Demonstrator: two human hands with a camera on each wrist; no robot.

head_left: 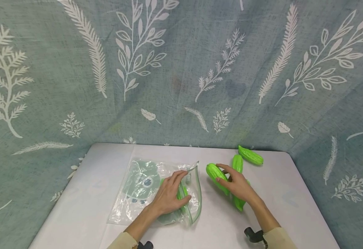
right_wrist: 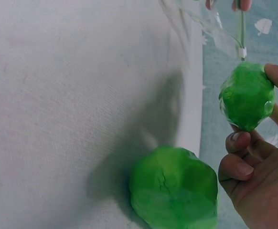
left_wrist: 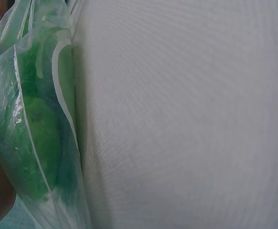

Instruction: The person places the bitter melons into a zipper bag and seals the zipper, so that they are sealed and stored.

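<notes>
A clear zip bag (head_left: 117, 212) with a green cartoon print lies on the table, its mouth to the right. My left hand (head_left: 169, 195) grips it near the mouth, fingers over the top. Through the plastic a green bitter melon (left_wrist: 38, 143) shows inside, partly hidden by that hand in the head view. My right hand (head_left: 238, 185) holds another bitter melon (head_left: 215, 174) between thumb and fingers, raised off the table and tilted, right of the bag's mouth. Under that hand lies a further bitter melon (head_left: 238, 204), also seen low in the right wrist view.
Two more bitter melons lie farther back on the right, one (head_left: 237, 162) pointing away and one (head_left: 251, 156) slanting near the back edge. The white table (head_left: 281, 193) meets a leaf-patterned cloth (head_left: 175, 114) behind. A black device (head_left: 253, 236) sits at the right wrist.
</notes>
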